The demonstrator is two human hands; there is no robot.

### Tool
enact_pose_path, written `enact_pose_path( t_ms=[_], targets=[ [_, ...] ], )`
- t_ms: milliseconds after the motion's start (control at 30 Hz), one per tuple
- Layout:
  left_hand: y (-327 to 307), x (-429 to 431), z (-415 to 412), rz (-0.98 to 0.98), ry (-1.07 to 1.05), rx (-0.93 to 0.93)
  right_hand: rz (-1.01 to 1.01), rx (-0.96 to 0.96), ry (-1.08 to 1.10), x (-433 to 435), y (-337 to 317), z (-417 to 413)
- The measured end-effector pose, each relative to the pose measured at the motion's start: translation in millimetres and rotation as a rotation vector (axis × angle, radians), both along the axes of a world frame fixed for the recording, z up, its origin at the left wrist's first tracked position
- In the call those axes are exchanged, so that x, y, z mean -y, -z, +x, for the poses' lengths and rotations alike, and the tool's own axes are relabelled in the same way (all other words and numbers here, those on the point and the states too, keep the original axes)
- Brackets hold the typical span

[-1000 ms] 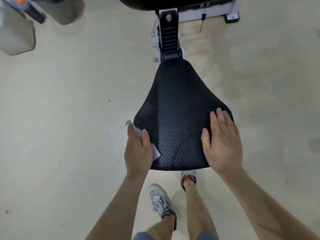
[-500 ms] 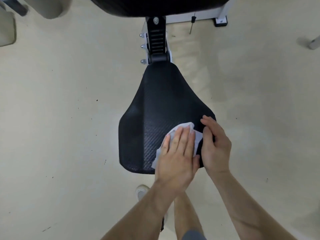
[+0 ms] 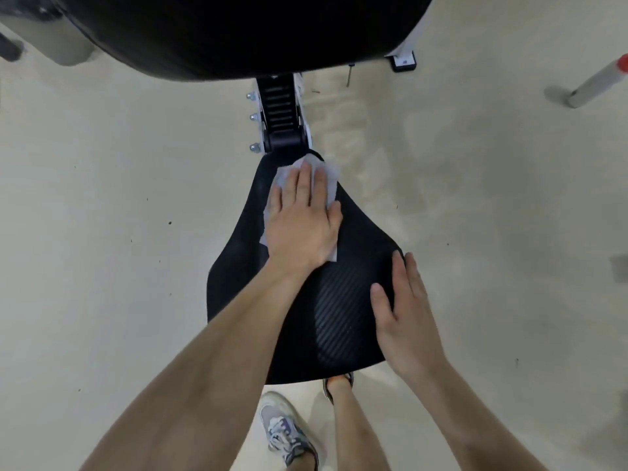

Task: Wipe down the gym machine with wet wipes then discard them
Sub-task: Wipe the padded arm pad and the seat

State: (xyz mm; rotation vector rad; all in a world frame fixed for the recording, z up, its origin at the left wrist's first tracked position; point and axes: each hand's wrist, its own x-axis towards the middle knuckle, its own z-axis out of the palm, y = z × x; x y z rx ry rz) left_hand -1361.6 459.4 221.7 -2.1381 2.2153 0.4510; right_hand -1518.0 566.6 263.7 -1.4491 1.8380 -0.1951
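The gym machine's black textured seat (image 3: 343, 321) fills the middle of the view, narrow end away from me. A white wet wipe (image 3: 329, 180) lies spread on that narrow far end. My left hand (image 3: 302, 222) presses flat on the wipe, fingers together and pointing forward, covering most of it. My right hand (image 3: 404, 317) rests flat on the seat's near right edge, holding nothing. The black back pad (image 3: 238, 32) of the machine looms across the top of the view.
A black ribbed adjuster with three bolts (image 3: 282, 117) joins the seat to the white frame. Pale floor surrounds the seat. A white frame foot (image 3: 404, 61) sits at upper right, and a grey bar with a red tip (image 3: 598, 81) at far right. My feet (image 3: 289, 433) stand under the seat's near edge.
My left hand has slid the wipe from the seat's near left edge, across the near right part, forward to the narrow far end. My right hand stays on the right edge.
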Motion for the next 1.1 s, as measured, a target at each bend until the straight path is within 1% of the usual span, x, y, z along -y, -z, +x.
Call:
enact_pose_path(
  t_ms=[33, 100, 167, 200, 233, 300, 400, 467, 533, 600, 700, 767, 833, 900, 1000, 1067, 1100],
  targets=[
    [-3, -17, -9, 0.018, 0.072, -0.015, 0.006, 0.005, 0.014, 8, 2, -2],
    [-8, -48, -20, 0.025, 0.306, -0.04, -0.002, -0.024, 0.036, 17, 10, 3],
    [-4, -36, -12, 0.005, 0.44, -0.062, -0.04, -0.183, 0.03, 18, 16, 13],
    [1, -16, -6, -0.011, 0.448, -0.046, -0.068, -0.277, 0.02, 16, 17, 17],
    [5, 6, -1, -0.01, 0.409, -0.018, -0.082, -0.341, 0.01, 14, 18, 21],
    [11, 43, 7, 0.011, 0.238, 0.017, -0.082, -0.386, -0.002, 11, 21, 23],
    [16, 57, 16, -0.011, 0.035, 0.03, -0.081, -0.422, -0.034, 12, 24, 22],
    [15, 54, 22, 0.001, -0.04, 0.024, -0.088, -0.426, -0.037, 11, 23, 21],
    [15, 55, 27, -0.006, -0.067, 0.004, -0.074, -0.426, -0.04, 12, 20, 22],
    [14, 60, 34, -0.035, -0.069, -0.019, -0.066, -0.443, -0.042, 14, 20, 22],
    [15, 79, 39, -0.055, -0.025, 0.033, -0.082, -0.455, -0.033, 13, 23, 24],
    [15, 90, 34, -0.017, -0.063, -0.004, -0.107, -0.463, -0.029, 12, 28, 25],
    [15, 88, 29, -0.018, -0.103, -0.013, -0.115, -0.462, -0.027, 11, 29, 25],
    [14, 66, 29, -0.048, -0.07, 0.03, -0.117, -0.455, -0.031, 10, 30, 24],
    [5, 13, 15, -0.012, 0.043, 0.051, -0.124, -0.424, -0.027, 11, 30, 23],
    [-1, -25, -1, 0.006, 0.163, 0.01, -0.155, -0.339, 0.045, 10, 25, 20],
    [-3, -36, -4, 0.02, 0.225, -0.014, -0.172, -0.281, 0.12, 10, 22, 19]
  ],
)
